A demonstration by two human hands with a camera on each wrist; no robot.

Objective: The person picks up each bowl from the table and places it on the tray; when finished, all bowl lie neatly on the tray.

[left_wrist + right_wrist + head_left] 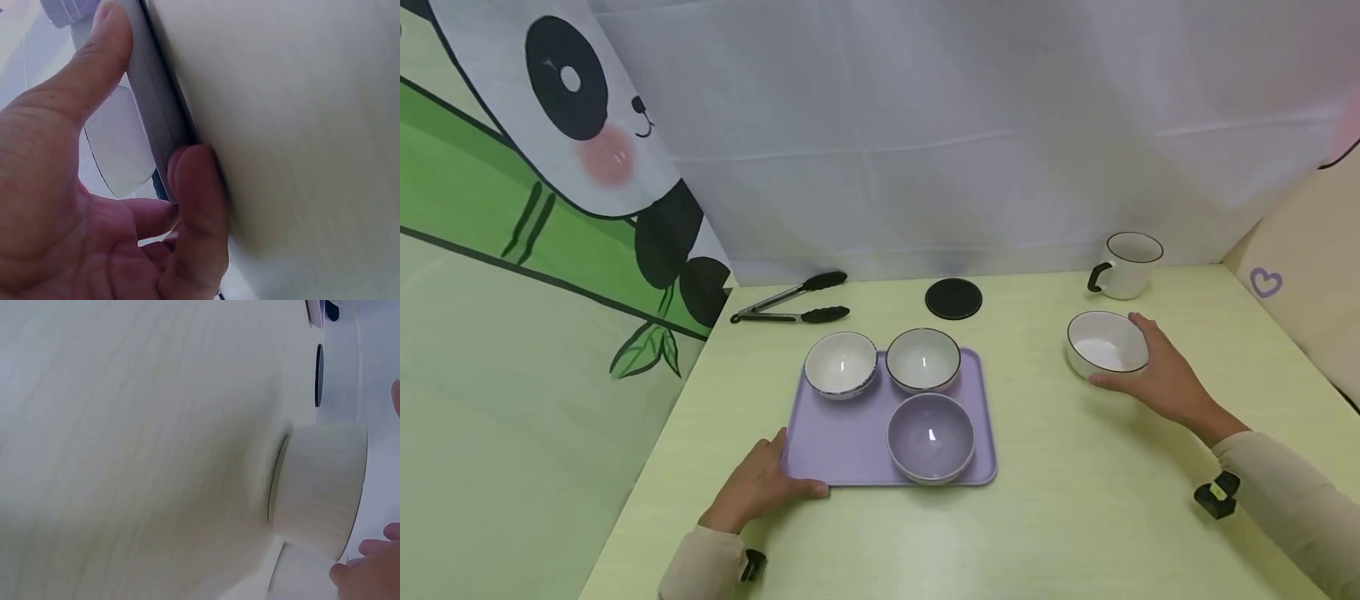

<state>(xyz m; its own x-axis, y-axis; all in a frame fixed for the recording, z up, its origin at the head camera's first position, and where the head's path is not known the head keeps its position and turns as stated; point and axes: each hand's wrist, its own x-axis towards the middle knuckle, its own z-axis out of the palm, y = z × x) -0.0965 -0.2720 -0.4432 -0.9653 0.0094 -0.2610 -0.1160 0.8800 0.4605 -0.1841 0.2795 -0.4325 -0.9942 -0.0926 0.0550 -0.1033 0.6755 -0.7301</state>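
My left hand [760, 483] grips the near left corner of a lilac tray [842, 454], thumb along its front edge and fingers at its left side. On the tray stand a white bowl [841, 364], a dark-rimmed white bowl [923, 360] and a larger purple bowl [931, 437]. At the right, my right hand [1165, 379] reaches around a separate white bowl [1107, 343] with its fingers spread. In the right wrist view, the thumb [396, 397] stands apart from this bowl [319, 487], while fingertips lie near its other side.
Tongs [790, 300] with black tips lie spread at the back left. A black round coaster [953, 298] lies behind the tray. Behind the right bowl stands a white mug [1127, 267] with a black handle. A printed cloth [910, 150] hangs along the table's back edge.
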